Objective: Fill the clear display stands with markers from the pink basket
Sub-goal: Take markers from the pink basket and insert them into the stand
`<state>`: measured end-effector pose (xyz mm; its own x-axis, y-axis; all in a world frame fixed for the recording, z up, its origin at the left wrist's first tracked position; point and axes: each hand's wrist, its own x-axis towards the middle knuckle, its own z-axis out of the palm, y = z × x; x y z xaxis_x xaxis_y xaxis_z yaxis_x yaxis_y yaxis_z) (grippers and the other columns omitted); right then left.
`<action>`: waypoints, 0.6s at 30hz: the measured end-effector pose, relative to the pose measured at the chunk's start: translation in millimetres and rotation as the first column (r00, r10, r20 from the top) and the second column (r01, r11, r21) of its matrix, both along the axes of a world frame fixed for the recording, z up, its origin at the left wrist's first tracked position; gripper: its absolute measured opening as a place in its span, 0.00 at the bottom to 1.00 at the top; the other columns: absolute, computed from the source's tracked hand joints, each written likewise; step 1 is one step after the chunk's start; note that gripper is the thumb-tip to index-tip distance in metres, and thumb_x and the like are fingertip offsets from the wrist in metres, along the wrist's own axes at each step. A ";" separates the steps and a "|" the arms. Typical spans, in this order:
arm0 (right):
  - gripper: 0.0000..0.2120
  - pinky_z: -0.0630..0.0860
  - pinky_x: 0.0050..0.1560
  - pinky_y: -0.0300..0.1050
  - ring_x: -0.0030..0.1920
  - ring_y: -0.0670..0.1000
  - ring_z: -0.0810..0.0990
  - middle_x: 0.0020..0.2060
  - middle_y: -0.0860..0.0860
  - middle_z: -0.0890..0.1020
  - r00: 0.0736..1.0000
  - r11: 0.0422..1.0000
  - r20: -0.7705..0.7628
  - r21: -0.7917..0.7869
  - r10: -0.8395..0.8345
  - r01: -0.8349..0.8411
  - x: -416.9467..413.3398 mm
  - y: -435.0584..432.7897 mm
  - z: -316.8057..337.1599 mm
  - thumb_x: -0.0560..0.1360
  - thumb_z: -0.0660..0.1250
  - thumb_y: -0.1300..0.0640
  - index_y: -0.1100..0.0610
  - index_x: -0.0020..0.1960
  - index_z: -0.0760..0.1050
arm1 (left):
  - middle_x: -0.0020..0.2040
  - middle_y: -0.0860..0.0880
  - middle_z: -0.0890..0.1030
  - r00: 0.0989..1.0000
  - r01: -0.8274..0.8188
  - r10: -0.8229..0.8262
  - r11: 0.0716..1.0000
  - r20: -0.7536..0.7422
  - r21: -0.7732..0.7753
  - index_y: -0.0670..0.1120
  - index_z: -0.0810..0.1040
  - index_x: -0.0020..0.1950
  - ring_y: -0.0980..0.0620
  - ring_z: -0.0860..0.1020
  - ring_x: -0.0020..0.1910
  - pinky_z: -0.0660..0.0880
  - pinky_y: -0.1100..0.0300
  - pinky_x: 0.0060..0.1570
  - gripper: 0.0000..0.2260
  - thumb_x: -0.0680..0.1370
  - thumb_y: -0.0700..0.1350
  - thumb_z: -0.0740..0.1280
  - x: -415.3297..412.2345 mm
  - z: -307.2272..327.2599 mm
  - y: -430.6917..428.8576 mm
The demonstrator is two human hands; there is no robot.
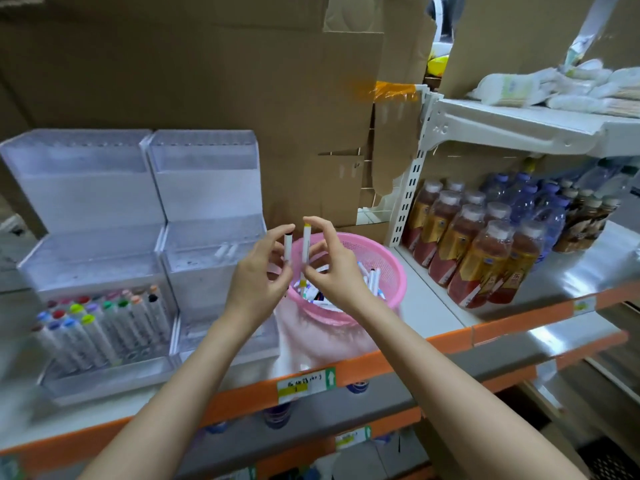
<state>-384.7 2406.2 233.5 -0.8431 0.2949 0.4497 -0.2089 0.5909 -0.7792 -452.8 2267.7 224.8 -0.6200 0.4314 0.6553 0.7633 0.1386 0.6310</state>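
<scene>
The shelf [433, 306] held a basket [391, 261] with stands [207, 188] at nine o'clock. Left hand [256, 282] and right hand [332, 271] each pinched a marker [306, 249]; slotting them looked due.

Both hands raised side by side, each pinching one upright marker.

The left hand [258, 271] holds a black-capped marker [288, 249] upright, index fingertip on its top end and the other fingers curled round the barrel. The right hand [332, 268] holds a yellow-capped marker [306, 245] the same way, index finger arched over its top. The two hands are just beside each other, palms turned inward. The bare left forearm [194, 375] and right forearm [433, 375] reach forward and converge from the lower corners.
</scene>
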 end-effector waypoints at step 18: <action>0.32 0.80 0.40 0.47 0.38 0.53 0.81 0.39 0.57 0.79 0.978 0.976 -0.041 -0.063 0.206 -0.209 -66.8 -185.5 1.3 0.71 0.68 0.69 0.49 0.70 0.63 | 0.43 0.58 0.78 0.978 -0.207 0.207 0.978 0.035 -0.006 0.57 0.72 0.64 0.59 0.80 0.39 0.79 0.61 0.44 0.27 0.72 0.34 0.70 -39.5 8.0 -192.1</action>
<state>-451.5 2220.7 234.8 -0.8735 0.1455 0.4646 -0.3487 0.4789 -0.8056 -492.4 2075.6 232.8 -0.7187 0.2931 0.6305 0.6953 0.2926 0.6565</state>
